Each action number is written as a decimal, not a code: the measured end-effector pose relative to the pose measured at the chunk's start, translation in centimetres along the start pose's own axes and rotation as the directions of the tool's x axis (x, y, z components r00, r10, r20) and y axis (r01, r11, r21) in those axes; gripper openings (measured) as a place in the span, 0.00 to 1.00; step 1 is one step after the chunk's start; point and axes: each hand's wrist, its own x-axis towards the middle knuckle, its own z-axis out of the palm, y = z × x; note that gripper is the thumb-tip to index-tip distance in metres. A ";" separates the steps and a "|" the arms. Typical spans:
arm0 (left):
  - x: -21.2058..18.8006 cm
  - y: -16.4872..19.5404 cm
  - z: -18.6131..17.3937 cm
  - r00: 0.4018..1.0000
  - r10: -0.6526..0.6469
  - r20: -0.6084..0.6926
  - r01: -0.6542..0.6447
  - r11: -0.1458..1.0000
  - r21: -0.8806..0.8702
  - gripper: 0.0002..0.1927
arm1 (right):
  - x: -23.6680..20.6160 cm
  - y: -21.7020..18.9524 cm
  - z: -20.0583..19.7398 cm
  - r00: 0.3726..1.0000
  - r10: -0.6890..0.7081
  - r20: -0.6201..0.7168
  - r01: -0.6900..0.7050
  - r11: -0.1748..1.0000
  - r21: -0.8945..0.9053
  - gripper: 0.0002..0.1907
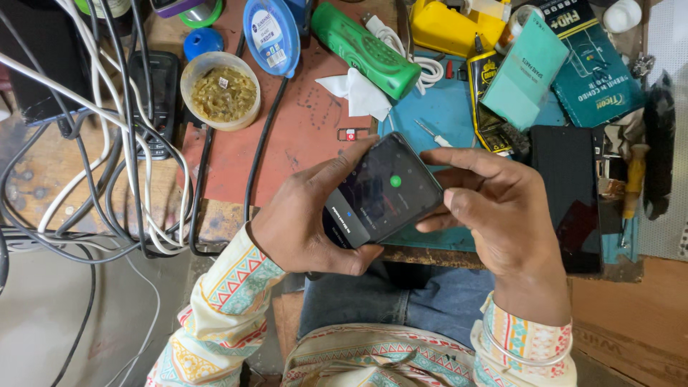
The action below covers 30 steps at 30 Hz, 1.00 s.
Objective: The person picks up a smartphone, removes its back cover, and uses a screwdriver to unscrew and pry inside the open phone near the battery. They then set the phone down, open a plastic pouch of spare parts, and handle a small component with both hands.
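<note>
1. A smartphone (383, 190) is held in both hands above the near edge of the workbench (301, 136), its screen lit and facing up, with a green dot near the middle of the display.
2. The left hand (304, 222) cups the phone's lower left end. Its fingers wrap underneath and its thumb lies along the upper left edge.
3. The right hand (502, 208) grips the opposite end. Its forefinger reaches over the top corner and its other fingers curl against the right edge. Neither hand is spread flat.
4. The long axis runs diagonally, from lower left near the left palm to upper right by the right fingertips. Both hands touch the phone, and the left carries more of its body.
5. Nearby are a second dark phone (567, 193) lying just right of the right hand, a green torch (365, 49), white cables (107, 122) and a tub of small brass parts (221, 89).
</note>
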 end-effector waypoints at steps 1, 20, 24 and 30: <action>0.1 -0.1 -0.3 0.998 0.038 0.040 -0.038 0.999 0.003 0.57 | -0.2 0.1 -0.3 0.999 0.033 0.018 -0.034 0.999 0.020 0.25; 1.1 3.1 -4.2 0.990 0.139 0.007 -0.127 0.878 0.461 0.58 | -2.4 2.9 -0.9 0.957 -0.150 -0.247 0.167 0.985 0.050 0.16; 0.3 4.4 -0.2 0.777 -0.166 -0.607 0.072 0.982 -0.175 0.54 | -3.4 4.3 2.3 0.754 -0.538 -0.377 0.545 0.833 -0.098 0.17; 0.9 2.9 6.3 0.623 -0.589 -0.514 -0.226 0.493 -0.840 0.49 | -5.8 6.2 6.4 0.736 -0.640 -0.222 0.500 0.734 -0.460 0.21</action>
